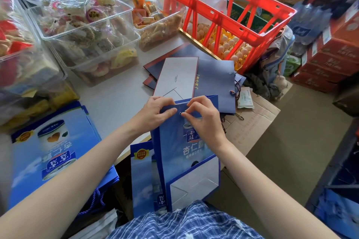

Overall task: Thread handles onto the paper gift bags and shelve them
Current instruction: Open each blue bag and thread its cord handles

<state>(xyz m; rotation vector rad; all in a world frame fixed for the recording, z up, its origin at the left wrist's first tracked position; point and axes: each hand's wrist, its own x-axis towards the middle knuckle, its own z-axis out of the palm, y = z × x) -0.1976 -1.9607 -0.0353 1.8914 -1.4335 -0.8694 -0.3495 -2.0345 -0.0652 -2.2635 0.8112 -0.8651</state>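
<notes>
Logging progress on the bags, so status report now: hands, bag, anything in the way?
Left hand grips blue gift bag top edge. Right hand pinches at eyelet. Cord not discernible. Nothing blocking.

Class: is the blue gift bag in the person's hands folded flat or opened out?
Folded flat: the blue gift bag shows its base panel creased up against the front, with no open mouth.

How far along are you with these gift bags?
Done, it seems: a grey-blue bag on the table already has cord knotted at its eyelet. In hand: the left hand holds the top edge of a blue bag while the right hand pinches something at its eyelet. Left: more flat bags beside, and no bag visibly shelved.
</notes>
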